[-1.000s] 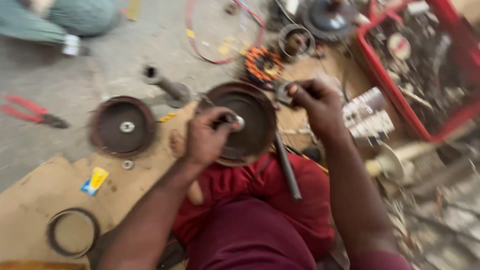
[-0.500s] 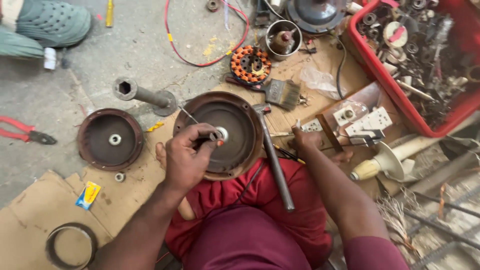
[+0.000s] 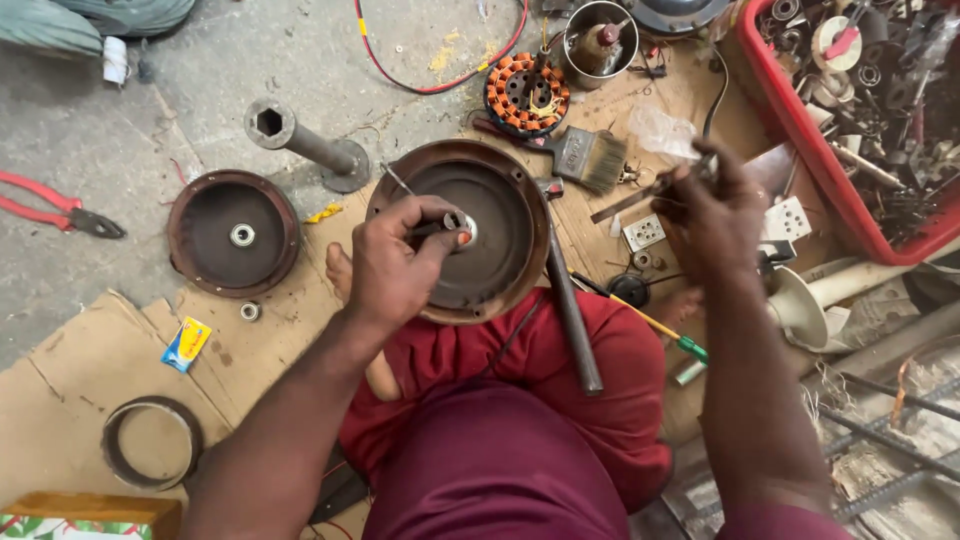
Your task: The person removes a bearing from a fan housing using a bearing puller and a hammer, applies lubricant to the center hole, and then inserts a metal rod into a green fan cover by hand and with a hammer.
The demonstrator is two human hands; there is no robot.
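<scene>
The round motor cover (image 3: 490, 235), a brown rusty metal dish, sits at centre of the frame, resting on the person's lap and partly on the cardboard (image 3: 80, 390). The left hand (image 3: 400, 265) is over its left rim, fingers pinched around a small bearing (image 3: 462, 228) at the middle hole, w/ a thin metal pin sticking out behind the hand toward upper left. The right hand (image 3: 715, 205), right of centre, is closed on a slim dark tool; I cannot tell exactly what kind, it is blurred.

Handling, as I judge it: the cover looks like cast metal, so stiff and rather heavy, not fragile, but greasy and dusty, so maybe slippery. Best hold is on the thick outer rim, w/ both hands, not at the thin centre. The bearing is small, hard and smooth, easy to drop; fingertip pinch on its outer ring is approx. the only way.

Around: a second similar cover (image 3: 235, 232) at left, a socket wrench (image 3: 305, 148) at upper left, red pliers (image 3: 60, 205) at far left, a copper-wound stator (image 3: 527, 93) at top centre, a paint brush (image 3: 585, 158) beside it, a steel pipe (image 3: 572, 315) lying along the cover's right edge, a red crate (image 3: 800, 130) of parts at upper right.
</scene>
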